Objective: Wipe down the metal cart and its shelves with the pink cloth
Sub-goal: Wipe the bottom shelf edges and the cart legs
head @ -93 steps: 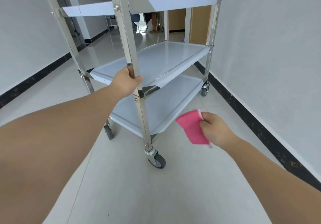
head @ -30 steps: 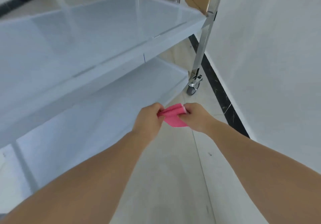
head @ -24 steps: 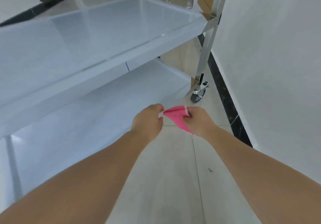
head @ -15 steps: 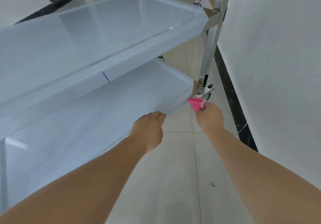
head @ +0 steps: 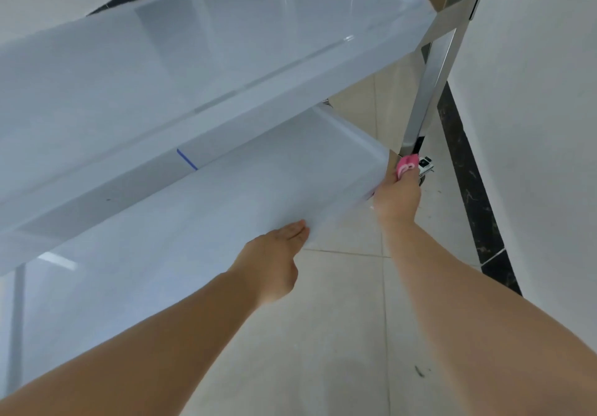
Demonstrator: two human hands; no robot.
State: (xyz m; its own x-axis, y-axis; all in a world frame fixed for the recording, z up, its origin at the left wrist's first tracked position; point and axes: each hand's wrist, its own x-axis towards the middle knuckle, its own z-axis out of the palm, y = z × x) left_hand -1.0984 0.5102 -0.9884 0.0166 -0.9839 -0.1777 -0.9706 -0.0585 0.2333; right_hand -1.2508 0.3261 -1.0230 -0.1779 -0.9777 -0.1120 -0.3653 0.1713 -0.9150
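right hand (head: 398,196) pinching bunched pink cloth (head: 406,163) at far corner of lower shelf (head: 245,196), near cart post (head: 426,83), probably to wipe the rim. left hand (head: 274,262), fingers straight together, steadying shelf edge.

I see open floor (head: 339,335) along the near edge of the lower shelf (head: 226,222), room enough for my arms. The middle shelf (head: 161,70) overhangs it, leaving a low gap between them. At the lower shelf's far right corner the cart's upright post (head: 426,86) and the wall (head: 533,109) close in.
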